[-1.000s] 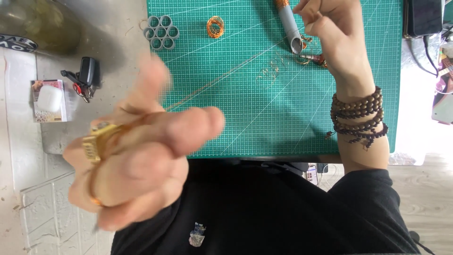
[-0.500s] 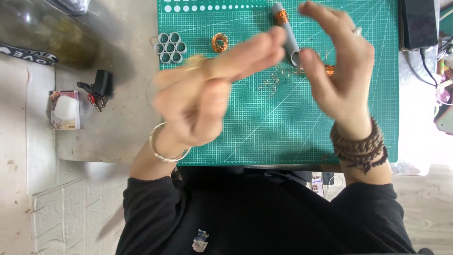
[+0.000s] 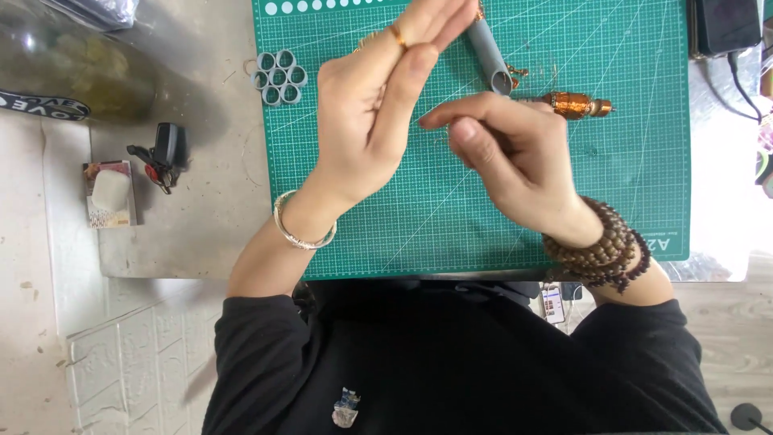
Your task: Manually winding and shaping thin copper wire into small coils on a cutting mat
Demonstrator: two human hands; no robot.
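Observation:
My left hand [image 3: 374, 113] is raised over the green cutting mat [image 3: 628, 185], palm showing and fingers stretched out side by side with nothing in them. It has a gold ring on one finger and a silver bangle [image 3: 302, 232] at the wrist. Its fingertips overlap the upper end of a grey tube [image 3: 493, 58] that lies on the mat. My right hand [image 3: 515, 157], with brown bead bracelets, hovers just right of the left palm, fingers curled and thumb against forefinger; nothing shows between them. A copper-wound coil on a shaft [image 3: 576, 105] lies just beyond its knuckles.
A cluster of short grey rings [image 3: 280, 78] sits at the mat's upper left. On the grey table, left of the mat, are a black clip-like tool [image 3: 165, 153] and a small box [image 3: 109, 193]. A black device with a cable [image 3: 725, 24] is at the top right.
My left hand moved from close to the camera out over the mat and straightened its fingers. My right hand came down from the tube toward the mat's middle and curled.

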